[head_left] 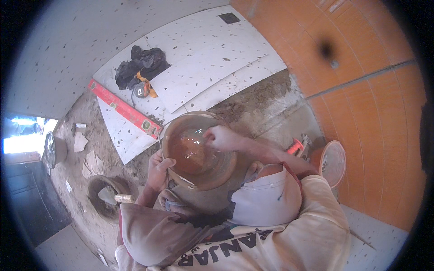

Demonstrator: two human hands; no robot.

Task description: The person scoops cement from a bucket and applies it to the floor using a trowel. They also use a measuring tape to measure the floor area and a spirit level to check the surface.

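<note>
A round basin (226, 174) stained reddish-brown sits in front of me, holding cloudy brown-red liquid (192, 151). My left hand (158, 170) grips the basin's near-left rim. At the far side of the liquid, my right hand (220, 137) is curled into a loose fist with the fingers dipped toward the surface. Whether it holds anything is hidden. My pale shirt and a white cloth fill the lower picture.
Large white speckled tiles (212, 49) lie beyond the basin, bearing a red spirit level (124, 108), a tape measure (142, 89) and a black bag (142, 63). Bare mortar (266, 101) lies beside an orange tiled wall (361, 90). A white bucket (333, 162) stands right; a pan with a trowel (108, 195) left.
</note>
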